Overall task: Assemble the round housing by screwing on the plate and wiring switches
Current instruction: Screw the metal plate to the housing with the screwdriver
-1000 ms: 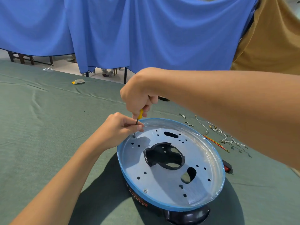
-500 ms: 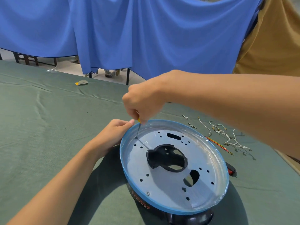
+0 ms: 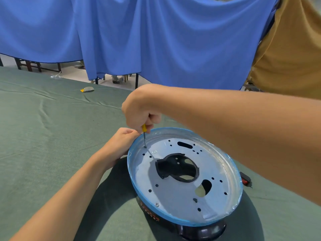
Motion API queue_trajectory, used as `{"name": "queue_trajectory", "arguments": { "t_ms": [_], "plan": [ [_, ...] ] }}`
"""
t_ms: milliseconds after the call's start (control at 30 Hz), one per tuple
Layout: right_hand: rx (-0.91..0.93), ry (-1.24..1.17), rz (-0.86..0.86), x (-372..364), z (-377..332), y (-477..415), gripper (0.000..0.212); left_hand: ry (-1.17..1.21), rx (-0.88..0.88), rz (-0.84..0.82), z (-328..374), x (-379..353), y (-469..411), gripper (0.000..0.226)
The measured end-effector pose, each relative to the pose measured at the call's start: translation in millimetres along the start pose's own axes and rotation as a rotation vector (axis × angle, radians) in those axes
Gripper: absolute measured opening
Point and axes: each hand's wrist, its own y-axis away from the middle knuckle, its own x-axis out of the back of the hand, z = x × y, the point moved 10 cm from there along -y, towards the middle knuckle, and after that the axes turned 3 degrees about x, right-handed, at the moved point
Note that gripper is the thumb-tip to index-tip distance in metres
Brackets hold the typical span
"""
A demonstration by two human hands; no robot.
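The round housing (image 3: 232,173) lies on the green table, black underneath with a blue-edged rim. Inside it sits the silver plate (image 3: 175,197) with several holes and a black central opening. My right hand (image 3: 139,110) is closed around a yellow-handled screwdriver (image 3: 144,136), held upright with its tip on a hole at the plate's far left edge. My left hand (image 3: 119,145) rests against the housing's left outer rim, steadying it. A fitted screw (image 3: 157,204) shows at the plate's near edge, another (image 3: 153,151) near the tip.
A red and black switch (image 3: 245,180) lies on the cloth right of the housing, partly behind my right forearm. A small yellow and grey item (image 3: 87,89) lies far back on the table. Blue and tan cloths hang behind.
My left hand has let go of the screw at the screwdriver tip and shifted down to the housing's outer rim. My right hand keeps the screwdriver upright on the same hole.
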Motion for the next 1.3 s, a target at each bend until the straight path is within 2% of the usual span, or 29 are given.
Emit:
{"name": "queue_trajectory", "arguments": {
  "t_ms": [67,133,200,267,367,467,533,667,767,867,1033,1300],
  "plan": [
    [-0.032,-0.046,-0.049,-6.0,-2.9,-2.0,0.03,-0.01,0.006,0.001,-2.7,3.9,-1.8,0.029],
    [-0.021,-0.074,-0.031,-7.9,-2.3,4.7,0.024,-0.012,0.02,-0.028,-3.8,4.5,-2.3,0.03],
    [0.007,-0.088,0.082,-4.7,6.0,16.7,0.021,-0.018,0.048,-0.111,-4.7,-1.2,0.4,0.037],
    [-0.012,-0.156,0.303,-0.3,29.1,34.4,0.021,-0.101,0.095,-0.21,-5.1,-9.9,6.4,0.04],
    [-0.127,-0.418,0.581,-20.6,84.6,63.8,0.031,-0.177,0.166,-0.213,-8.9,-10.3,5.0,0.026],
    [-0.21,-0.663,0.642,-79.2,125.5,76.8,0.035,-0.285,0.221,-0.157,-6.9,-6.8,2.6,0.012],
    [-0.278,-0.766,0.651,-122.8,143.4,83.1,0.03,-0.34,0.258,-0.117,-5.8,-3.7,2.6,0.01],
    [-0.384,-0.967,0.834,-176.4,163.6,94.3,0.013,-0.323,0.314,-0.064,-6.5,-3.2,5.1,0.015],
    [-0.418,-1.06,1.013,-190.5,164.8,99.2,0.013,-0.242,0.331,-0.056,-3.4,-7.3,7.2,0.029],
    [-0.448,-1.148,1.155,-197.7,165.2,105.3,0.014,-0.065,0.407,-0.068,-6.0,-10.7,11.2,0.035],
    [-0.416,-1.267,1.217,-204.6,167.3,105.6,0.016,0.101,0.499,-0.081,-9.1,-17.0,18.6,0.022],
    [-0.408,-1.365,1.313,-201.5,171.9,113.6,0.016,0.047,0.465,0.07,13.1,-7.4,20.2,0.012]
  ]
}}
